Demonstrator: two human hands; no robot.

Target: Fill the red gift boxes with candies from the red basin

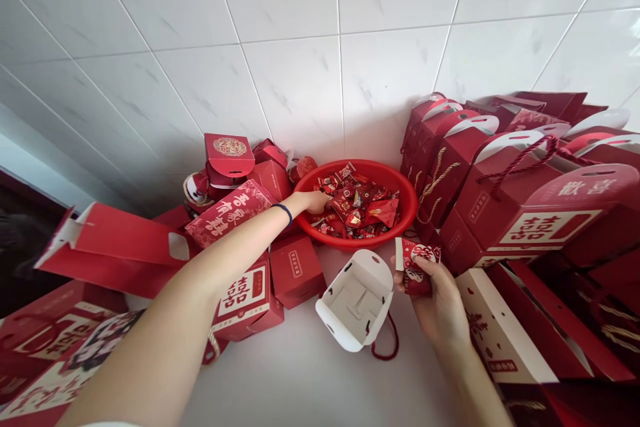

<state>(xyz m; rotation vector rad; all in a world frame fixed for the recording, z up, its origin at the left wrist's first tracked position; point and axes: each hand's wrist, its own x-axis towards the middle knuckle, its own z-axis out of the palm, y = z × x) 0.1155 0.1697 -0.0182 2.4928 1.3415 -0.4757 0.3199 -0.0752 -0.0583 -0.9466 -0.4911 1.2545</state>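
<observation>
1. Far to the left of the red basin (413,207), flat red paper bags (110,250) lie on their sides, overlapping one another.
2. Just left of the basin there is a heap of small red boxes (230,153). One box printed with a double-happiness sign (245,293) and a plain red cube box (296,270) lie below and to the left of it.
3. The left hand (313,201) reaches over the basin's left rim, with a dark band (283,211) on its wrist. Its fingers curl down onto the sweets, but whether they are pinching one cannot be told.
4. The basin itself rests on a white surface against the tiled wall and holds a pile of wrapped sweets (360,207) in red wrappers.
5. Directly below the basin an open box (357,300) shows its white inside, and a red cord loop (385,347) trails from it.
6. Just below the basin's right edge, the right hand (435,300) grips a small red packet (417,267) with a white pattern between thumb and fingers.
7. To the right of the basin, red gift bags (525,213) with rope handles stand packed in rows.
</observation>
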